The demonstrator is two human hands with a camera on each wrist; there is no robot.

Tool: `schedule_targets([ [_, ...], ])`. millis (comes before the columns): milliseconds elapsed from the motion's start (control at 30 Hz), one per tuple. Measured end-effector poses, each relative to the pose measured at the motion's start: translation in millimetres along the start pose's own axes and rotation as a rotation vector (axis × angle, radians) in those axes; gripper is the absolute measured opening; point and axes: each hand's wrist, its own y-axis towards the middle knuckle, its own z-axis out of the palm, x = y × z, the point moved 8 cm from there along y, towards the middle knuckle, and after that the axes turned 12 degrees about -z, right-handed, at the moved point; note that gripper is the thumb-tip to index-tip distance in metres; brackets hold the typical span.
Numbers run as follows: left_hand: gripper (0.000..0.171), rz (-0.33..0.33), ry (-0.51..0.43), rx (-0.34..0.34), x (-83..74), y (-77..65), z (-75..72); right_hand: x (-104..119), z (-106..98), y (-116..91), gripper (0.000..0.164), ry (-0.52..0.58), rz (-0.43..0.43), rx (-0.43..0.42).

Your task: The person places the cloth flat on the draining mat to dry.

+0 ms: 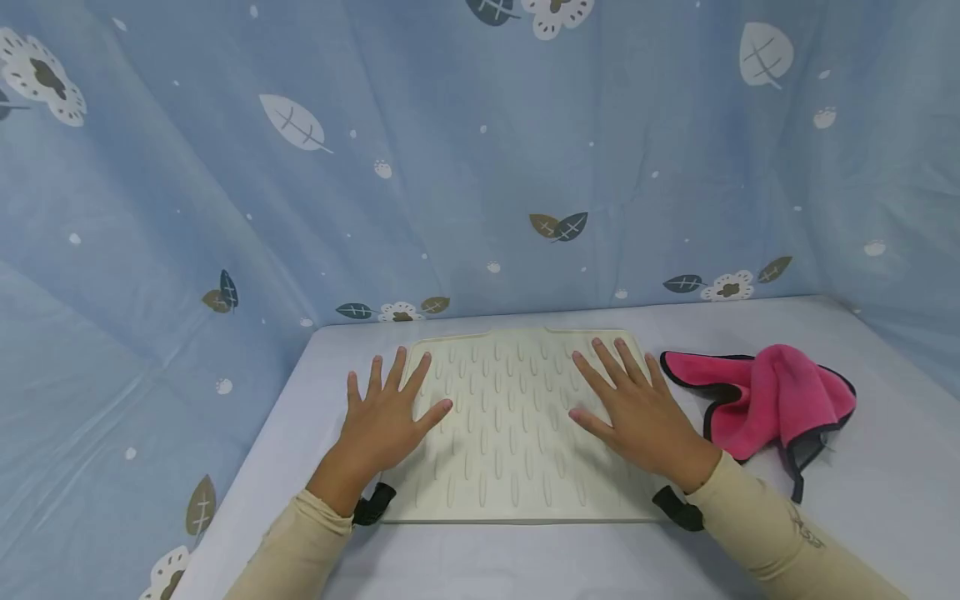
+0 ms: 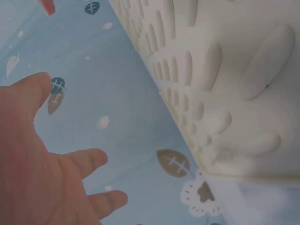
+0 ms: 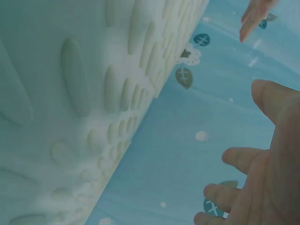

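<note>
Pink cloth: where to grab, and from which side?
Probably best pinched at its raised hump, coming down from above with the right hand, the nearer one. The pink cloth lies crumpled, and there it bunches up into a fold that fingers could close round. Its dark-edged left flap looks flatter against the table, so likely harder to pick up.

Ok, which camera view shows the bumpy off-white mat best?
The head view: it takes in most of the mat, though the left hand and right hand hide some of it. Each wrist view gives only a cropped close-up of part of its bumpy surface.
</note>
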Motion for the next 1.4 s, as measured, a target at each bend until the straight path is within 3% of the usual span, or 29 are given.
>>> schedule_targets([
  [233,0.073,0.004,0.02,0.017,14.6,4.4,3.4,-16.6,-12.9,-8.9,0.067,-0.017,-0.034,-0.123],
  [367,0.063,-0.047,0.01,0.087,33.6,9.9,12.7,-42.2,-32.5,-20.3,0.062,-0.029,-0.016,-0.226],
  [467,0.06,-0.093,-0.029,0.157,44.2,13.2,20.9,-69.9,-45.3,-30.4,0.061,-0.025,0.046,-0.267],
  [533,0.059,-0.107,-0.058,0.191,48.1,14.9,25.8,-91.5,-47.1,-38.3,0.063,-0.018,0.117,-0.238],
  [667,0.057,-0.112,-0.116,0.235,50.9,17.6,33.0,-134.0,-30.7,-56.8,0.072,-0.017,0.294,-0.006],
  [767,0.056,-0.101,-0.135,0.251,51.0,19.3,36.2,-154.9,-16.4,-68.1,0.078,-0.01,0.355,0.148],
  [867,0.054,-0.101,-0.14,0.258,52.4,21.0,37.8,-168.1,-4.7,-75.2,0.084,0.02,0.386,0.229],
  [1100,0.054,-0.098,-0.155,0.257,54.8,24.6,39.8,-188.4,11.6,-85.6,0.094,0.049,0.447,0.271],
  [1400,0.055,-0.101,-0.153,0.241,56.4,23.3,39.2,-192.1,13.3,-77.0,0.082,0.008,0.417,0.247],
])
